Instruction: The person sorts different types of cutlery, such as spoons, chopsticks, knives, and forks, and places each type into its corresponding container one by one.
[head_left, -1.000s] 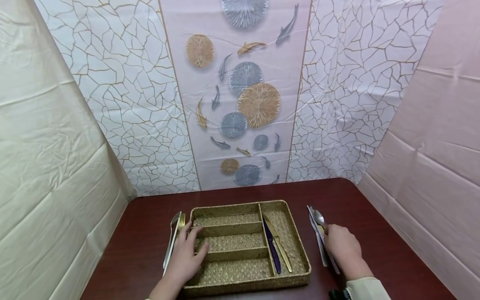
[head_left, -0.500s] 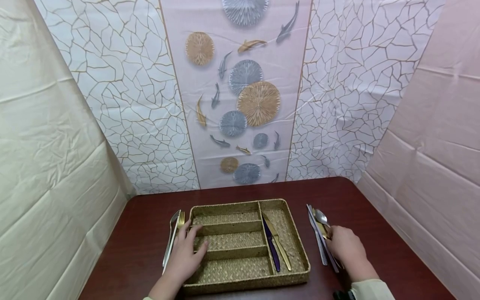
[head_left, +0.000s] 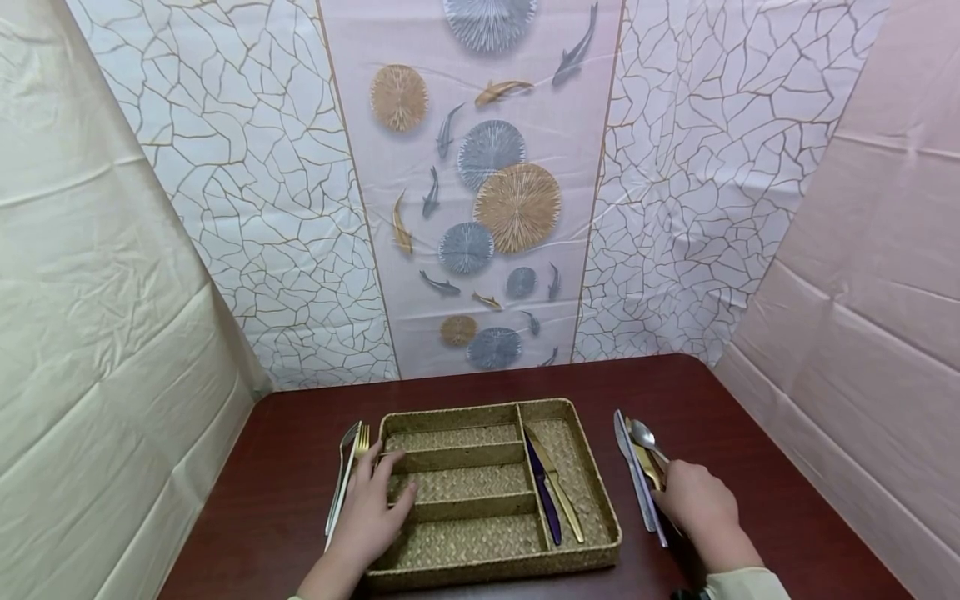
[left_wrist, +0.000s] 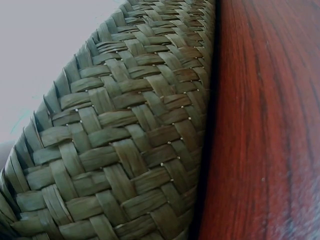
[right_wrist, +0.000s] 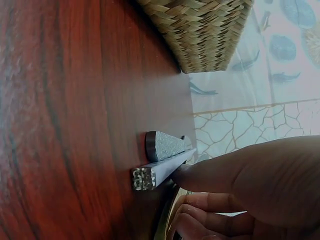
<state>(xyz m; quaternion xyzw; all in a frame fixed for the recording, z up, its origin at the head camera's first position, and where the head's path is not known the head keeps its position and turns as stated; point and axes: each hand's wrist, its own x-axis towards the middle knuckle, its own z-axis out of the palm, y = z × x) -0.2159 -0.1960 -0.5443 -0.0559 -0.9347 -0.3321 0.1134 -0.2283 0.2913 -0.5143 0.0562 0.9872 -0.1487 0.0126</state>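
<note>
From the head view, the left hand (head_left: 369, 518) is seen resting flat on the rectangular woven straw cutlery tray (head_left: 497, 575), fingers relaxed over its left compartments, steadying it on the dark red wooden counter (head_left: 720, 392). Just left of the tray a silver spoon and gold fork (head_left: 347, 467) are laid side by side. The right hand (head_left: 693, 500) is curled down over a small bundle of cutlery right of the tray: a slim silver knife (head_left: 636, 479), a gold-toned piece and a silver spoon (head_left: 642, 435), handles gathered under the fingers. In the tray's long right compartment a dark blue knife (head_left: 543, 496) and a gold knife (head_left: 558, 490) are already laid. From the left wrist view, only tight straw weave (left_wrist: 125, 145) against the counter is shown. From the right wrist view, the squared handle ends (right_wrist: 150, 172) are pressed by the thumb (right_wrist: 240, 170), so one piece is apparently being singled out; a clean pinch near the handle would be best, with neighbours left undisturbed.
</note>
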